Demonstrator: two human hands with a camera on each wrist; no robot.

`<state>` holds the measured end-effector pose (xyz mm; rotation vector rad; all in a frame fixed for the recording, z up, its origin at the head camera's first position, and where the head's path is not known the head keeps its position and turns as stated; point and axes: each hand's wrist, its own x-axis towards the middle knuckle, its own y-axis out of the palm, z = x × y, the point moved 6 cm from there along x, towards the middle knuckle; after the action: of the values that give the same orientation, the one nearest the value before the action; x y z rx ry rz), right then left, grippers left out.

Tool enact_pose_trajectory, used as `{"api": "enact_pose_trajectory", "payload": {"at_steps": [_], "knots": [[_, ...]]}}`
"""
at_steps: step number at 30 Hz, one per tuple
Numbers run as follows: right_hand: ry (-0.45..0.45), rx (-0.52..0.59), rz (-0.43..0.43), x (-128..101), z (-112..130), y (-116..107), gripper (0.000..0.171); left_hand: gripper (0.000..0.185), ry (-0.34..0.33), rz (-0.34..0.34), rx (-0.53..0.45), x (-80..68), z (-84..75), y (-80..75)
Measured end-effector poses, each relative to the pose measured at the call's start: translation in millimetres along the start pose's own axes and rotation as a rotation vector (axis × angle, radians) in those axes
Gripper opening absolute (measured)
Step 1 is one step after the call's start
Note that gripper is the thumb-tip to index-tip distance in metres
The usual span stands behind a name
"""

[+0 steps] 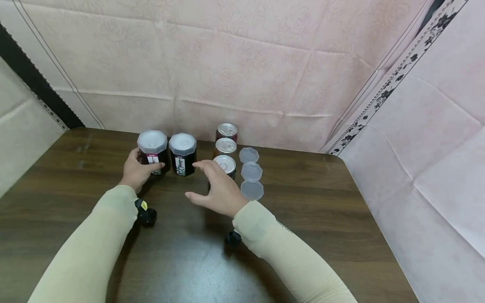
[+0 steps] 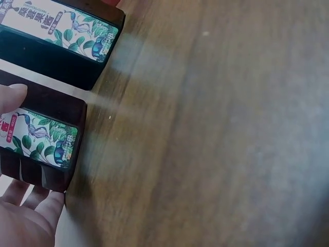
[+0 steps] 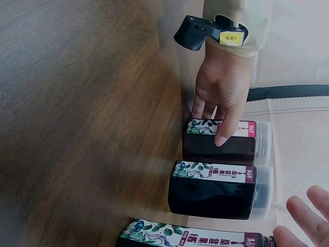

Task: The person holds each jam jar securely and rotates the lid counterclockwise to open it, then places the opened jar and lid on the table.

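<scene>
Two dark jars with frosted white lids stand side by side on the brown table [image 1: 303, 202]. My left hand [image 1: 144, 166] grips the left jar [image 1: 152, 148], thumb on its label and fingers behind it. The left wrist view shows that jar [image 2: 43, 139] close up under my thumb. The right wrist view shows my left hand [image 3: 222, 98] wrapped round it. The second jar [image 1: 182, 154] stands free. My right hand [image 1: 206, 183] hovers open, fingers spread, between the second jar and the nearest of three lidless cans [image 1: 225, 164]; it holds nothing.
The other two cans [image 1: 226, 131] stand in a line toward the back edge. Three loose frosted lids [image 1: 251, 171] lie in a row just right of the cans. Pink cloth walls close the back and the right side [image 1: 417, 168].
</scene>
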<state>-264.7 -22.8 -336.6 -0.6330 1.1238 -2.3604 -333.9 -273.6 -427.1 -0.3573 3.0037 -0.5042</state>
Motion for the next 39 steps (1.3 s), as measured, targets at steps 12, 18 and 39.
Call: {"api": "enact_pose_trajectory", "payload": {"at_steps": [12,18,39], "knots": [[-0.006,0.002,0.003,-2.6,-0.2,-1.7,0.071,0.089,0.021,-0.039,0.011,-3.4,-1.1,0.3],[-0.012,0.004,-0.008,-4.5,0.5,-3.2,0.071,0.088,0.052,-0.048,0.019,-8.5,-7.2,-1.0],[0.022,0.086,-0.022,-19.5,0.5,-9.9,0.070,0.084,0.090,-0.125,0.000,-48.3,-22.7,-13.7]]}}
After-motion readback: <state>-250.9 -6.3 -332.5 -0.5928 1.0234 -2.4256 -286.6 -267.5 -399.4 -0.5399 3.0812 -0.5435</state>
